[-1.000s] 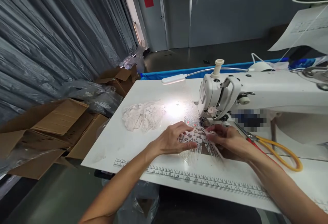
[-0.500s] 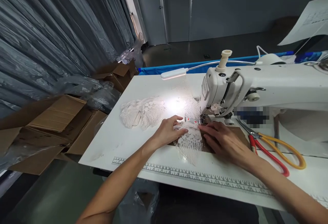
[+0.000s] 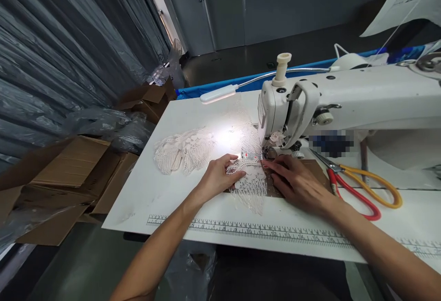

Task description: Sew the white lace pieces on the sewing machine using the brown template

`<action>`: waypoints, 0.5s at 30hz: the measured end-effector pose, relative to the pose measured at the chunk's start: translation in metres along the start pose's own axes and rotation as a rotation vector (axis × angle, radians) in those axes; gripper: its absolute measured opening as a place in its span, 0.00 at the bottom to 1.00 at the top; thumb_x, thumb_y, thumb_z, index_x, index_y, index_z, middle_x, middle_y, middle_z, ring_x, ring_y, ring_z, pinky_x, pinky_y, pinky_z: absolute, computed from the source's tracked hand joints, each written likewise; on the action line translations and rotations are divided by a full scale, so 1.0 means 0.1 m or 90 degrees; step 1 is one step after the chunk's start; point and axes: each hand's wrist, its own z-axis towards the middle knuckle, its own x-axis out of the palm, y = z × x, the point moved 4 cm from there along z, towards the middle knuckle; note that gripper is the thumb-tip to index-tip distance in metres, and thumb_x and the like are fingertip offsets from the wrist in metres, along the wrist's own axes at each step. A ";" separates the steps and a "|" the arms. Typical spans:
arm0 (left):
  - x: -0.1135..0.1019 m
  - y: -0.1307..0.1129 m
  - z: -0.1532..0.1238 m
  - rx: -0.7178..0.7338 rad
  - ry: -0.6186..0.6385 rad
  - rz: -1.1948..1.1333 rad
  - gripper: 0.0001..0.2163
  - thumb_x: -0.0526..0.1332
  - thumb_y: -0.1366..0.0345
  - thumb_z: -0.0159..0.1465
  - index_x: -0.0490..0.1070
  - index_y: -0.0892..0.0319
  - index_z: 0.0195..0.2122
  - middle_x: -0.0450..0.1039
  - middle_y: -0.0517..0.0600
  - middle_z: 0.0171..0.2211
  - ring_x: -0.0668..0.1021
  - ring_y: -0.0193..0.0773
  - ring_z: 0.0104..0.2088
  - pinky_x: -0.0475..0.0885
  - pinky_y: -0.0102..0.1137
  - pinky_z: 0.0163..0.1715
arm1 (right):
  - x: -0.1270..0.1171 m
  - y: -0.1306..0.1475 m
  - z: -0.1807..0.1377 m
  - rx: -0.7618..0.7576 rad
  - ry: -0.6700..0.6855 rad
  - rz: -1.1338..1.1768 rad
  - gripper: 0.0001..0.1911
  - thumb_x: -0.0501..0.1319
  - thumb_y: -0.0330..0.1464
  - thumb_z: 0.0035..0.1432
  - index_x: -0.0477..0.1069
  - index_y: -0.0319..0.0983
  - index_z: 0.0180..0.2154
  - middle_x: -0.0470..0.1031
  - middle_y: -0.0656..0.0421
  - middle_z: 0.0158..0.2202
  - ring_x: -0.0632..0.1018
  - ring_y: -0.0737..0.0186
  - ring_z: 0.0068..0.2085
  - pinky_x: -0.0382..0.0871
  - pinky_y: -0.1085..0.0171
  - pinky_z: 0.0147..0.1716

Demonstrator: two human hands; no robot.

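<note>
Left hand [image 3: 215, 175] pinching fringed lace [image 3: 250, 190] | right hand [image 3: 298, 179] at its far edge, grip unclear to me | lace between my hands | uneven pull could skew it; my right fingertips, near the sewing machine [image 3: 365, 92], might get caught

L. hand [image 3: 220, 174]: bare, ungloved; slim fingers, narrow palm; nails too sm. to make out.
L. wrist: bare, slender, smooth outline.
L. arm [image 3: 167, 239]: bare for full vis. length, to near edge of view; lean, widening twd. elbow; skin crease nr. bottom edge, approx. elbow.
R. hand [image 3: 299, 179]: bare, ungloved; long thin fingers, some partly hidden; nail detail n/a at this res.
R. wrist: bare, slim.
R. arm [image 3: 368, 230]: bare for full vis. length, to near right edge; lean, broadening away fr. wrist.
Lap area, near ctr.: dark cloth [image 3: 275, 273], blackish, plain; poss. clothing, type unclear.
</note>
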 end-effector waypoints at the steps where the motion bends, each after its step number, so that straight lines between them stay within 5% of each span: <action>1: 0.00 -0.01 0.00 0.001 -0.003 -0.001 0.27 0.67 0.52 0.56 0.68 0.58 0.54 0.74 0.57 0.43 0.75 0.30 0.20 0.73 0.28 0.23 | 0.00 0.02 -0.01 -0.003 0.013 0.018 0.22 0.50 0.34 0.65 0.62 0.45 0.60 0.67 0.49 0.48 0.71 0.52 0.47 0.70 0.50 0.47; 15: -0.01 0.04 0.06 0.019 0.004 0.035 0.28 0.67 0.50 0.55 0.69 0.57 0.54 0.71 0.50 0.32 0.74 0.35 0.27 0.72 0.28 0.26 | 0.05 0.07 -0.01 -0.044 0.069 -0.052 0.25 0.53 0.27 0.59 0.62 0.43 0.59 0.69 0.49 0.49 0.71 0.48 0.48 0.70 0.46 0.45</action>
